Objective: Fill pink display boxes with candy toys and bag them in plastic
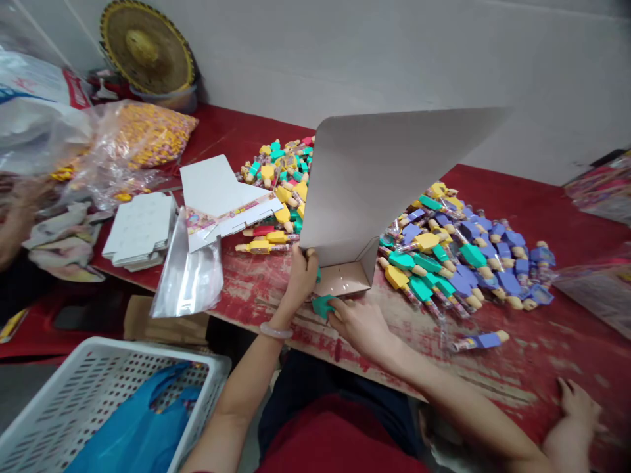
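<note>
An open cardboard box (345, 279) with a tall raised lid (374, 171) stands at the middle of the red table's front part. At the box's left front corner is my left hand (303, 269), its fingers closed on the cardboard; a bit of green shows beside them. My right hand (357, 322) pinches a green piece (323, 306) just in front of the box opening. Wrapped pieces in green, yellow and purple (458, 256) lie heaped to the right of the box. Another heap (283, 174), mostly yellow and green, sits behind and left of it.
Left of the box are printed card (211, 197), clear plastic sleeves (190, 282) and stacked white cards (140, 226). A white basket (217, 381) stands below the table edge. Another person's hand (579, 407) rests at the lower right; another person's arm (17, 223) is far left.
</note>
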Demonstrator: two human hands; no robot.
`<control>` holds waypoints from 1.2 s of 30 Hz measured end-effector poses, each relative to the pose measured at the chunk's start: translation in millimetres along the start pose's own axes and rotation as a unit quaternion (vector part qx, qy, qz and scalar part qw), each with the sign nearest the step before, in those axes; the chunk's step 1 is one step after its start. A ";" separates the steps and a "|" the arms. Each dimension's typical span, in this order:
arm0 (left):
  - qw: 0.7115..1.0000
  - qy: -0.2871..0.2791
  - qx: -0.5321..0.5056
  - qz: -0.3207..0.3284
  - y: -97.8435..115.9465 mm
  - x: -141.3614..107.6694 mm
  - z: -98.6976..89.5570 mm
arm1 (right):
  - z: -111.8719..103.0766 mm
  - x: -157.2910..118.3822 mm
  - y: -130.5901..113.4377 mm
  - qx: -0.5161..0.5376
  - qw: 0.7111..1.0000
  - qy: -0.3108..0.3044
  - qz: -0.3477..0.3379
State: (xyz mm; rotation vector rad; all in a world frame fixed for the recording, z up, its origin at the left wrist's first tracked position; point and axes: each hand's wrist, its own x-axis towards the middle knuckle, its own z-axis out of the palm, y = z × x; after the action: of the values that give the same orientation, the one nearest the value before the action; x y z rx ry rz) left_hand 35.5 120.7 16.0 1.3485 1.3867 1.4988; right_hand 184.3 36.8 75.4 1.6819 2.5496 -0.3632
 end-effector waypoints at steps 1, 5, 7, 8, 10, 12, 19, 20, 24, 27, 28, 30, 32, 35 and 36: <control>1.000 0.003 0.005 0.000 0.7 -0.1 0.3 | -9.7 11.3 -3.1 -0.020 1.000 -0.014 -0.004; 1.000 -0.007 0.006 -0.003 2.6 1.0 -2.5 | -24.6 54.3 -22.9 0.005 0.999 -0.029 0.020; 1.000 -0.020 -0.001 -0.010 3.6 3.1 -6.7 | -16.1 68.1 -28.8 0.060 0.997 0.005 0.044; 1.000 -0.025 0.000 -0.017 4.4 4.4 -9.3 | -10.5 71.6 -26.2 0.104 0.993 0.016 0.047; 0.999 -0.033 0.007 -0.035 6.8 5.9 -14.9 | -1.4 70.9 -5.7 0.209 0.977 0.017 0.046; 0.997 -0.051 0.024 -0.049 10.6 3.5 -20.6 | 2.8 62.6 32.6 0.267 0.958 0.038 0.094; 0.991 -0.075 0.099 -0.052 20.9 -20.4 -32.7 | 16.6 51.0 148.5 0.041 0.953 0.083 0.287; 0.991 -0.070 0.097 -0.052 21.5 -19.0 -34.7 | 21.4 51.9 154.2 0.014 0.959 0.067 0.276; 0.993 -0.046 0.073 -0.078 27.8 -5.7 -48.7 | 41.4 49.6 165.5 -0.027 0.961 0.047 0.272; 0.998 0.007 0.019 -0.063 34.7 -4.8 -53.5 | 47.9 43.9 172.2 -0.042 0.962 0.025 0.269; 0.998 0.021 -0.001 -0.054 35.6 -7.1 -51.9 | 47.5 42.3 174.7 -0.043 0.965 0.015 0.259; 0.998 0.034 -0.027 -0.052 34.1 -13.4 -45.0 | 44.2 40.3 179.3 -0.042 0.969 0.001 0.244; 0.996 0.035 -0.040 -0.077 29.2 -18.7 -37.7 | 41.3 40.2 181.3 -0.042 0.970 -0.007 0.239; 0.991 0.025 -0.053 -0.121 21.6 -21.8 -34.5 | 42.3 40.6 179.4 -0.031 0.967 -0.022 0.252; 0.990 0.019 -0.053 -0.130 20.1 -21.9 -35.7 | 43.1 39.5 178.4 -0.023 0.966 -0.029 0.257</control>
State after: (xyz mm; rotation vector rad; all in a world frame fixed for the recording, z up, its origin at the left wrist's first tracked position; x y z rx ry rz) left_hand 9.6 86.7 34.1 1.0341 1.4243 1.4088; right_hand 328.2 129.2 -2.1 2.1795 1.9559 -0.3036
